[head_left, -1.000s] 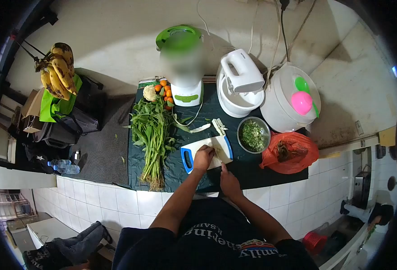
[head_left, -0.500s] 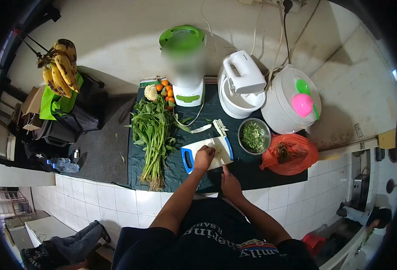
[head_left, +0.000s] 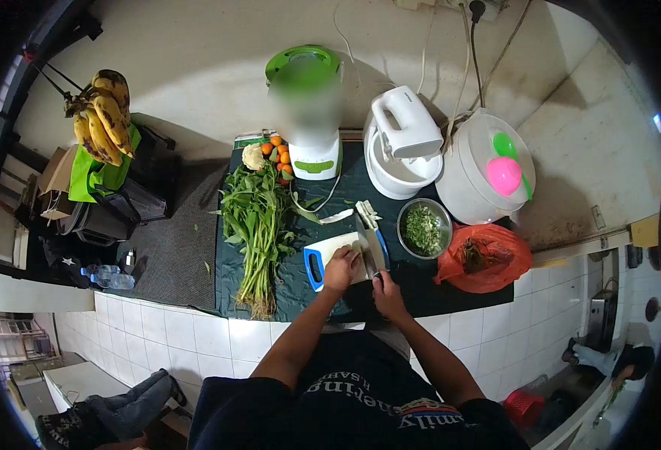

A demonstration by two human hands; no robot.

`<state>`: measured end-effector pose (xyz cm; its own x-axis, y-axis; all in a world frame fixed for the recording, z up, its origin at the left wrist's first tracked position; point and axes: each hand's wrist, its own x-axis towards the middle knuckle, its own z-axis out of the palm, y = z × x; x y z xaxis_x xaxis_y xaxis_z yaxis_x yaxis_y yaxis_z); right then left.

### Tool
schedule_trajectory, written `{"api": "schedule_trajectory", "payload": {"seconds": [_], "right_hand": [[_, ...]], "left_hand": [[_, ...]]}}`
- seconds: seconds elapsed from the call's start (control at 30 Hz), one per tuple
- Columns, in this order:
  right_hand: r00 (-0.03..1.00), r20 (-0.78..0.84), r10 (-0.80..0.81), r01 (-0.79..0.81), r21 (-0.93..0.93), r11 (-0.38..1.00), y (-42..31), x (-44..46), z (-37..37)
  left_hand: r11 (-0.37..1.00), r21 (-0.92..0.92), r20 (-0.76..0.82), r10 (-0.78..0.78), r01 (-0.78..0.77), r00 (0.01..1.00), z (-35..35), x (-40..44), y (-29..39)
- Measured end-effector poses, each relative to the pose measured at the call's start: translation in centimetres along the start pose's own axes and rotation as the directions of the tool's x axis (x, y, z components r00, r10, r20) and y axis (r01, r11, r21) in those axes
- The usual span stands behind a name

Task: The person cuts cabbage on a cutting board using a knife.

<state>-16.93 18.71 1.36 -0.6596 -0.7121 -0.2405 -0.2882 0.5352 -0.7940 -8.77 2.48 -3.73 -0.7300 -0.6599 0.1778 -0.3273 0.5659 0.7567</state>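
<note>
A white cutting board (head_left: 326, 251) with blue ends lies at the front of the dark green tablecloth. My left hand (head_left: 341, 268) rests on it with fingers curled together; whatever they hold is hidden. My right hand (head_left: 387, 295) grips the handle of a knife (head_left: 369, 255). Its broad blade points away from me across the board, just right of my left fingers. Behind the board are white pieces (head_left: 368, 214), of a kind I cannot make out. Right of the board stands a metal bowl (head_left: 449, 219) of chopped greens (head_left: 422, 229).
Leafy greens (head_left: 255, 217), cauliflower (head_left: 253, 156) and small orange fruits (head_left: 284, 157) lie left. Behind stand a blender (head_left: 315, 157), a stand mixer (head_left: 405, 135) and a white lidded tub (head_left: 469, 165). A red plastic bag (head_left: 506, 259) sits at right. Other people are at both sides.
My right hand has moved slightly forward and right, and the knife blade now shows its broad side, shifted right of my left fingers. My left hand stays curled in nearly the same place.
</note>
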Motion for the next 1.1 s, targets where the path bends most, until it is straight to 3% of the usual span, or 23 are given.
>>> {"api": "schedule_trajectory", "payload": {"seconds": [0.07, 0.1, 0.13, 0.17, 0.27, 0.4, 0.47, 0.57, 0.8, 0.87, 1.1], "right_hand": [[0.997, 0.011, 0.078, -0.078, 0.045, 0.996, 0.5, 0.0, -0.1], [0.997, 0.013, 0.079, -0.079, 0.042, 0.996, 0.2, -0.3, -0.2], [0.999, -0.039, 0.006, -0.009, -0.068, 0.998, -0.1, -0.8, -0.3], [0.994, -0.082, -0.072, 0.057, -0.18, 0.982, -0.4, -1.2, -0.4], [0.999, 0.024, -0.025, 0.029, -0.17, 0.985, -1.4, -1.8, -0.9], [0.999, 0.027, -0.021, 0.027, -0.232, 0.972, -1.9, -2.4, 0.0], [0.994, 0.001, -0.109, 0.105, -0.303, 0.947, -1.2, -2.5, 0.7], [0.999, 0.031, -0.012, 0.021, -0.312, 0.95, -1.2, -2.7, 1.2], [0.999, 0.01, -0.05, 0.051, -0.36, 0.932, -1.5, -2.8, 1.3], [0.996, 0.071, 0.053, -0.026, -0.332, 0.943, -1.9, -2.5, 1.2], [0.999, 0.004, -0.039, 0.038, -0.346, 0.937, -1.5, -0.8, 2.1]], "left_hand": [[0.999, 0.029, 0.006, -0.039, 0.039, 0.999, -0.5, 0.1, 0.6], [0.996, 0.094, 0.013, 0.012, -0.013, 1.0, -0.6, 0.2, 0.4], [0.985, 0.158, 0.023, 0.063, -0.066, 0.998, -0.6, 0.2, 0.2], [0.986, 0.157, 0.023, 0.06, -0.063, 0.998, -0.6, 0.2, 0.2], [0.995, 0.096, 0.028, 0.032, -0.035, 0.999, -0.2, -0.1, -0.5], [0.997, -0.003, 0.06, 0.081, -0.081, 0.995, -0.5, -0.7, -0.3], [0.995, -0.008, 0.033, 0.098, -0.097, 0.995, -0.8, -0.9, 0.0], [0.998, -0.01, 0.072, 0.066, -0.065, 0.995, -0.8, -1.0, 0.1], [0.988, 0.081, 0.067, 0.122, -0.128, 0.99, -0.8, -0.8, 0.5], [0.986, 0.086, 0.075, 0.133, -0.139, 0.988, -0.8, -0.8, 0.6], [0.968, 0.139, 0.093, 0.197, -0.209, 0.976, -0.7, -1.1, 0.2]]}}
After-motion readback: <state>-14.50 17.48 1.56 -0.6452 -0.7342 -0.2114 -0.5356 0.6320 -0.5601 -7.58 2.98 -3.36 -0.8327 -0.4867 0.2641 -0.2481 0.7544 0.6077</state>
